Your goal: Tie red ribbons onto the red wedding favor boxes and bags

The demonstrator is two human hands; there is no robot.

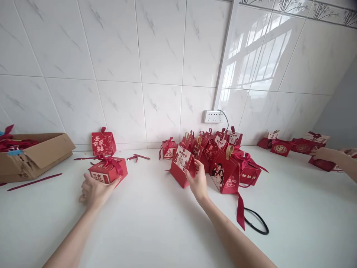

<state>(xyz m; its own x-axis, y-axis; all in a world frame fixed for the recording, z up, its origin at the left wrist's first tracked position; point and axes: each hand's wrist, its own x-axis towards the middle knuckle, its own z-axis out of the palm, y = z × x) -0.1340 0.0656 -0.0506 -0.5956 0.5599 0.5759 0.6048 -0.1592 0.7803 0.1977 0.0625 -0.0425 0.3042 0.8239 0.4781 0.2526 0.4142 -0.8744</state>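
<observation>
Red cardboard is making the low gift box (110,172), which is lying on the white table (156,227) left of the middle and is wearing a dark red ribbon bow (111,160) on its top. The left hand (98,191) is lying spread across the near side of this box; its thumb is touching the right front corner, and the other fingers are bending at the left, where they are looking blurred. I cannot tell if they are gripping.

The right hand (198,178) is pinching the right edge of the peaked gift box (180,167), with the thumb at the front face and the fingers at the side. This box is standing on the table, at the left front of a crowded group of red boxes (227,175). From the group one ribbon tail (240,213) is hanging forward, and a black cord loop (251,225) is lying just beside it.

Behind the low gift box, a red box with a floral pattern (103,143) is standing near the tiled wall (161,44). At the far left, an open carton (50,158) is holding red ribbons (25,144). At the right edge, another person's hand (323,153) is touching a red box there, and a power strip (213,117) is sitting at the wall.
</observation>
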